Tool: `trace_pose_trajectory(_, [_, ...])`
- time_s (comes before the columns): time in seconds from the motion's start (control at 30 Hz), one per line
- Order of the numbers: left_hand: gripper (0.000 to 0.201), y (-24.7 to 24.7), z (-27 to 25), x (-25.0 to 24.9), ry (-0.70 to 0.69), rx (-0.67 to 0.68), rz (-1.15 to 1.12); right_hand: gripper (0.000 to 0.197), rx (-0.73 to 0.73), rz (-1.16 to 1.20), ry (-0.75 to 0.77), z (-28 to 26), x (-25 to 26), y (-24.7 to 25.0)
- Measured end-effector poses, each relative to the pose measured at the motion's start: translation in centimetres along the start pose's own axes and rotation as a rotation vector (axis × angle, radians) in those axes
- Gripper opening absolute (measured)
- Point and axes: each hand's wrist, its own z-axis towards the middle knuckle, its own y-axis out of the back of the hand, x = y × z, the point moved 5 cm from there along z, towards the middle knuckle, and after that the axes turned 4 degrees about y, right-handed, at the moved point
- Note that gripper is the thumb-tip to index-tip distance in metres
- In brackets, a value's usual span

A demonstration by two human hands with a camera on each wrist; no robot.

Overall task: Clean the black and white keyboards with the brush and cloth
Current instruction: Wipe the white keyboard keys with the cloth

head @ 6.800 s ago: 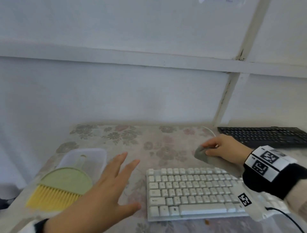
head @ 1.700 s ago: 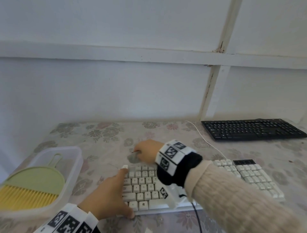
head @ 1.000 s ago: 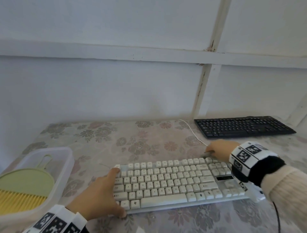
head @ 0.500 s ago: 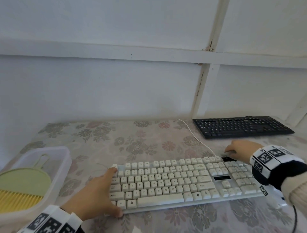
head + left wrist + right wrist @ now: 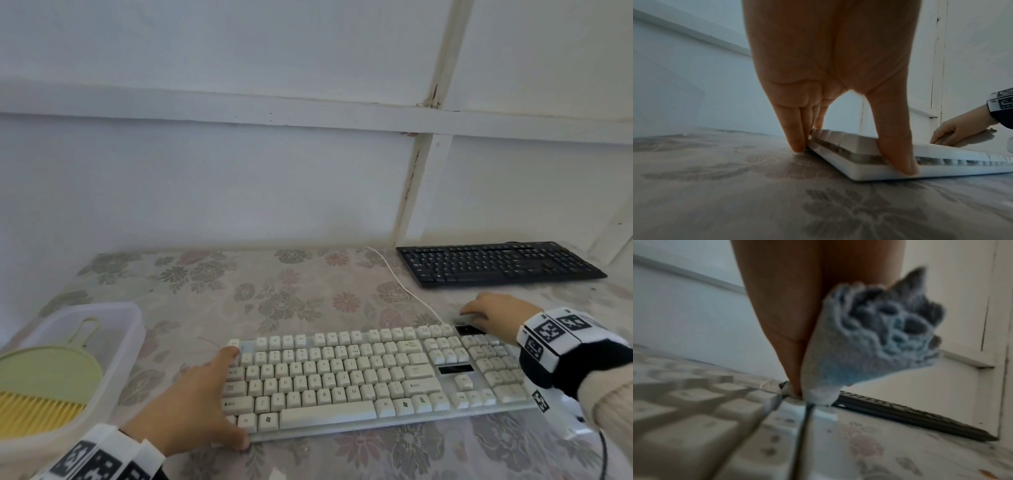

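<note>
Clear tub at our 9 o'clock holds green brush, yellow bristles. White keyboard at centre, cream keys; black keyboard at 1 o'clock. Our left hand spans white keyboard's left end, thumb on front edge. Our right hand presses bunched grey-blue cloth onto its far right corner

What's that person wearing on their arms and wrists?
Both hands are bare. Each wrist carries a white band printed with black square code markers; the left band looks the same. The right one sits over a black cuff, with a cream knitted sleeve behind it and a thin black cable below.
</note>
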Motion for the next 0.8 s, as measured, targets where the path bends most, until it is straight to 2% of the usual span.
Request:
trace_pose_trajectory(0.1, [0.11,-0.1,0.1,0.1,0.004,0.002,-0.019,0.029,0.026,-0.077,-0.083,0.2,-0.7,0.3])
trace_pose_trajectory(0.2, [0.111,-0.3,0.3,0.2,-0.005,0.005,-0.024,0.032,-0.081,0.011,-0.029,0.2,2.7,1.4])
trace_pose_trajectory(0.3, [0.109,-0.4,0.4,0.3,-0.01,-0.001,-0.015,0.037,-0.127,0.249,0.243,-0.8,11.3,3.1])
trace_pose_trajectory(0.37, [0.109,-0.5,0.5,0.4,-0.002,-0.006,-0.014,0.029,-0.103,0.35,0.438,-1.9,17.7,4.2])
trace_pose_trajectory(0.5, [0.109,-0.6,0.7,0.6,0.003,-0.017,-0.03,0.032,-0.063,0.43,0.671,-3.1,27.8,5.9])
trace_pose_trajectory(0.63, [0.101,-0.5,0.8,0.6,-0.015,-0.025,-0.034,0.03,-0.043,0.256,0.755,-2.6,32.9,6.0])
trace_pose_trajectory(0.8, [0.099,-0.5,1.1,1.0,-0.02,-0.026,-0.062,0.031,-0.036,0.035,0.791,-2.7,32.9,5.9])
